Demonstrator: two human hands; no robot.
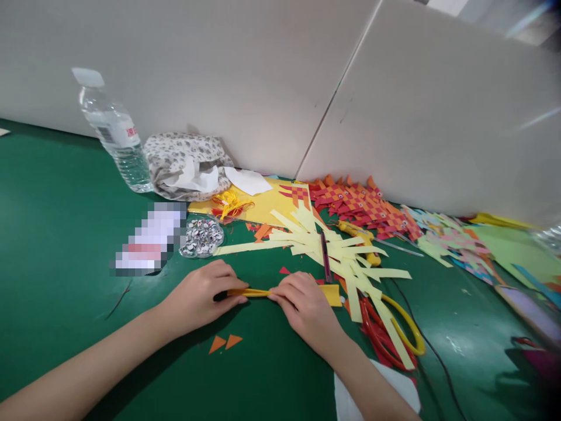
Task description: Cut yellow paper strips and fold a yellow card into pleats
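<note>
We hold a folded yellow paper strip (256, 293) crosswise over the green table (52, 234), well in from the table's back edge. Our left hand (204, 292) has thumb and fingers pinched together on the strip's left end, and our right hand (302, 304) pinches it farther right, fingertips closed on it. A yellow piece (332, 295) shows beyond our right hand; we cannot tell whether it belongs to the strip. Two orange triangles (217, 344) lie on our side of the strip. Toward the back edge, a bag of googly eyes (201, 237) lies beyond our left hand, and pale yellow strips (315, 242) spread in a heap beyond our right, with red-handled scissors (376, 333) partly under them. Along the back edge, from the left, stand a water bottle (116, 128) and a patterned tissue bag (188, 152), then woven red-and-orange paper pieces (357, 204) in a pile.
</note>
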